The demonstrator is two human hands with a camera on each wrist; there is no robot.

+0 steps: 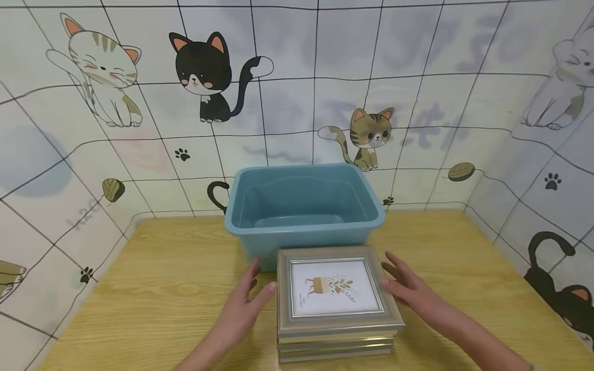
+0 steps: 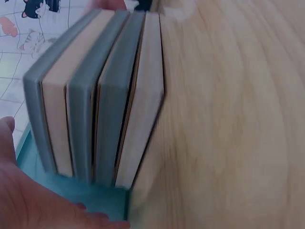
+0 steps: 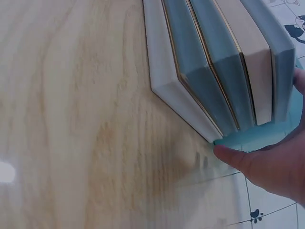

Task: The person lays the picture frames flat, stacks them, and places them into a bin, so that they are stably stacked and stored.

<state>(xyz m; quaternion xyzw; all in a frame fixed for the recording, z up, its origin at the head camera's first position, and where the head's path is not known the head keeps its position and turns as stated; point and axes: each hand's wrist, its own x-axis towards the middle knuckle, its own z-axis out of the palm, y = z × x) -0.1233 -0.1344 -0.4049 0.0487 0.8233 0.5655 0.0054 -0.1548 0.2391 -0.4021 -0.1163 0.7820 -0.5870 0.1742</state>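
A stack of several picture frames (image 1: 336, 330) lies on the table between my two hands. The top picture frame (image 1: 331, 299) has a silver-gold border and a print of a plant and a brown figure. My left hand (image 1: 241, 304) is beside the stack's left side, fingers spread and thumb near the top edge. On the other side, my right hand (image 1: 413, 291) has relaxed fingers, its thumb tip right at the top frame's edge. Blue-grey and pale frame sides (image 2: 114, 95) show in the left wrist view. The right wrist view shows the stack's other side (image 3: 219, 71).
Directly behind the stack stands a light blue plastic bin (image 1: 303, 229), its open top facing up. The wooden table (image 1: 162, 288) extends to both sides. A wall covering (image 1: 287, 108) with cartoon cats and grid lines encloses the back and sides.
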